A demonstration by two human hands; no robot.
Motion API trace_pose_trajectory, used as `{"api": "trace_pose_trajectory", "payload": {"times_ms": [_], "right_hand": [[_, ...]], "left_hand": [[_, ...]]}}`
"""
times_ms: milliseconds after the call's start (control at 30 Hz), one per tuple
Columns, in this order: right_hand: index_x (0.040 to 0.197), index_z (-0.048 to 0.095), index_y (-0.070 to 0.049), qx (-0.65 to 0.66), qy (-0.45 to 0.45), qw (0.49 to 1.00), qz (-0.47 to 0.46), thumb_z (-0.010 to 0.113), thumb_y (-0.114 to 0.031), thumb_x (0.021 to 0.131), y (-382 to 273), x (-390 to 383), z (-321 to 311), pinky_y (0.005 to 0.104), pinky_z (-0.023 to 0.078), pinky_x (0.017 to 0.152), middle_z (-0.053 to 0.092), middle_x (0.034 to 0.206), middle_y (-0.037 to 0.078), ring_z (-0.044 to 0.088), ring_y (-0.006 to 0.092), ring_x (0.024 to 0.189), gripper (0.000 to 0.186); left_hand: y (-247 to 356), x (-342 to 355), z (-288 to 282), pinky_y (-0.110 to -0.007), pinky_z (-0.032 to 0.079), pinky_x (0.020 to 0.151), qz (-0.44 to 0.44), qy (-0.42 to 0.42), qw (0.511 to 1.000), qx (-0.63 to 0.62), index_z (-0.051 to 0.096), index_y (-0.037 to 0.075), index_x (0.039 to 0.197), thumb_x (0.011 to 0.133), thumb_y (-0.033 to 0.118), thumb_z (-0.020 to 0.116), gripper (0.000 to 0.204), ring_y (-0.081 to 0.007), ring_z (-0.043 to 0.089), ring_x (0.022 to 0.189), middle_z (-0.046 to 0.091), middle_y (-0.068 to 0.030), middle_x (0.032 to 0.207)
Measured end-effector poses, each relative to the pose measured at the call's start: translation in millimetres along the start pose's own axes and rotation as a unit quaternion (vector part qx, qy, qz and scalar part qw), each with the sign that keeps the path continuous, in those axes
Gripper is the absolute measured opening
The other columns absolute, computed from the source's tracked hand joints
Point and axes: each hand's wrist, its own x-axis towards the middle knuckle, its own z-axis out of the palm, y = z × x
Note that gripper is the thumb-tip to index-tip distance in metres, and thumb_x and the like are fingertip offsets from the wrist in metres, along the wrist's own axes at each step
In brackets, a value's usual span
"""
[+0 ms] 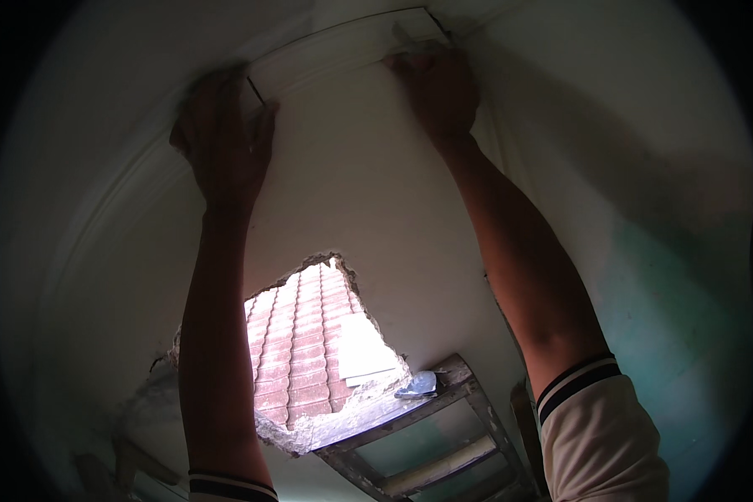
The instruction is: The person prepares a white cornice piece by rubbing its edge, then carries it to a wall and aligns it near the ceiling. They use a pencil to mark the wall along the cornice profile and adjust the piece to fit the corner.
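Both my arms reach up to a short white cornice piece [343,52] where the wall meets the ceiling. My left hand [224,138] lies against the cornice at its left end, thumb spread from the fingers, across a dark gap between this piece and the longer cornice strip [113,188] beside it. At the other end, my right hand [439,90] is closed at the lower edge of the short piece, with the fingers bent. Shade hides the fingertips of the right hand in part. A dark gap shows past the piece's right end.
Below, a rough-edged hole [343,263] in the pale wall opens onto red roof tiles [297,343]. A worn wooden ladder [439,464] stands beneath the hole. A small bluish translucent object [421,384] rests by its top. The right wall [669,284] has greenish patches.
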Motion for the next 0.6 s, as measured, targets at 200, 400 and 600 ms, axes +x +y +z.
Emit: {"api": "trace_pose_trajectory", "payload": {"times_ms": [200, 400, 600], "right_hand": [[0.098, 0.072, -0.008, -0.015, 0.027, 0.999, -0.036, 0.081, -0.056, 0.080, 3.6, 1.6, 2.2, 0.0462, 0.055, 0.087, 0.070, 0.102, 0.011, 0.071, 0.0304, 0.096, 0.051], [0.098, 0.072, -0.008, 0.016, -0.033, 0.999, 0.001, 0.080, -0.056, 0.081, -3.2, -0.8, -6.1, 0.0462, 0.055, 0.087, 0.070, 0.101, 0.011, 0.071, 0.0303, 0.095, 0.051], [0.104, 0.075, -0.013, -0.050, 0.028, 0.994, -0.097, 0.073, -0.058, 0.087, 7.6, -1.5, 5.8, 0.0455, 0.055, 0.087, 0.071, 0.103, 0.010, 0.070, 0.0314, 0.097, 0.048]], "left_hand": [[3.0, 3.7, 0.1, -0.054, 0.033, 0.110, 0.003, -0.010, 1.000, 0.004, 0.059, 0.016, 0.140, 0.089, 0.042, 0.079, 0.061, -0.0323, 0.050, 0.133, 0.056, -0.0109, 0.140], [-0.3, -0.1, 2.8, -0.054, 0.034, 0.109, 0.013, 0.004, 1.000, 0.006, 0.058, 0.014, 0.140, 0.089, 0.042, 0.079, 0.062, -0.0321, 0.050, 0.134, 0.056, -0.0127, 0.141], [-0.7, 1.9, 1.4, -0.053, 0.034, 0.105, 0.016, 0.023, 0.998, -0.047, 0.060, 0.012, 0.138, 0.088, 0.038, 0.079, 0.059, -0.0312, 0.051, 0.131, 0.058, -0.0120, 0.135]]}}
